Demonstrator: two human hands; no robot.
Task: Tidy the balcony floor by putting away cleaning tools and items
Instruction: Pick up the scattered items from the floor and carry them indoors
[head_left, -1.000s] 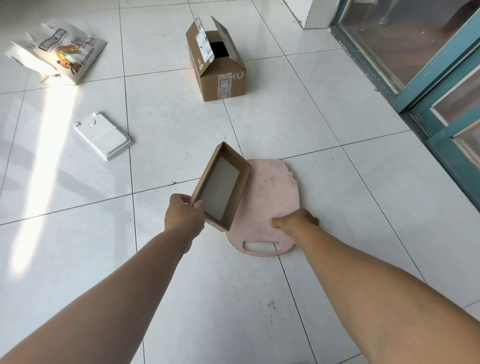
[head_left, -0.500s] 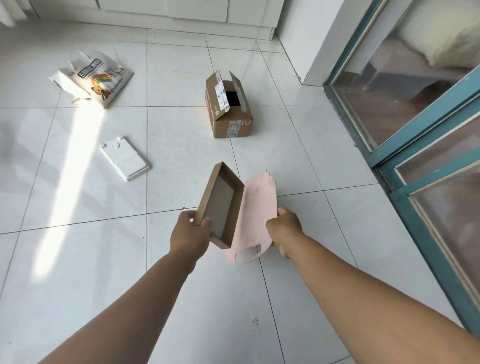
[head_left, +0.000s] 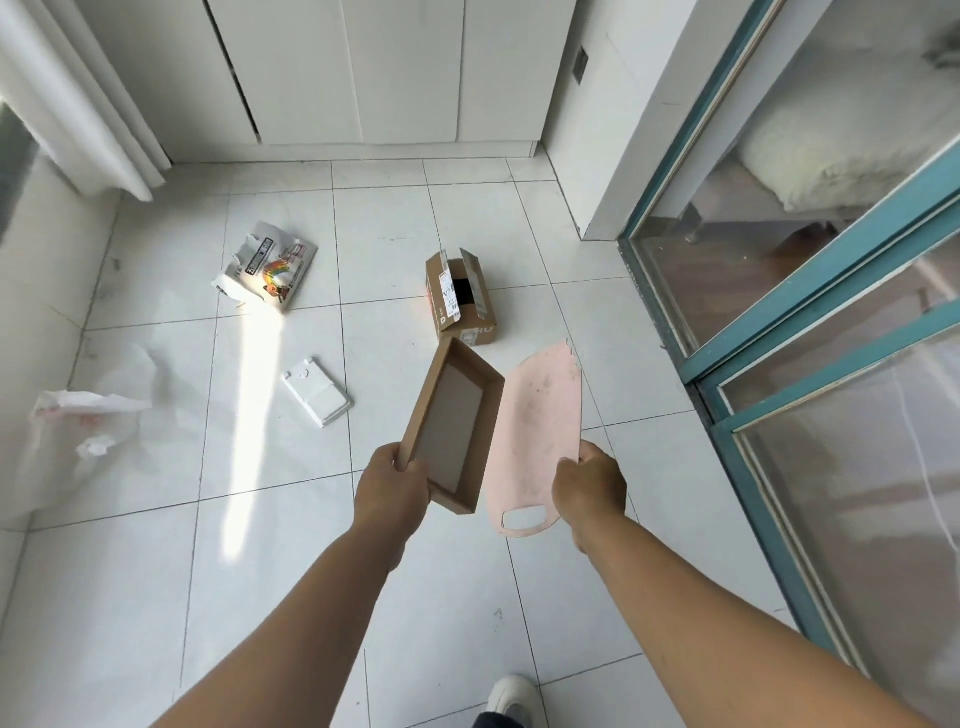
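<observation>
My left hand (head_left: 390, 491) grips the near end of a shallow brown cardboard box lid (head_left: 453, 423), held up with its hollow side facing me. My right hand (head_left: 589, 487) holds a pink cutting board (head_left: 537, 431) by its right edge near the handle hole, lifted off the floor and tilted. The two items hang side by side above the white tiles.
On the floor lie an open cardboard box (head_left: 460, 299), a white plastic tray (head_left: 317, 392), a printed paper bag (head_left: 267, 267) and a crumpled plastic bag (head_left: 88, 415). White cabinets (head_left: 363, 73) stand at the back. A teal sliding glass door (head_left: 810, 312) runs along the right.
The pink board went from flat on the floor to lifted in my right hand. My view has risen and pulled back, showing the cabinets and more of the floor.
</observation>
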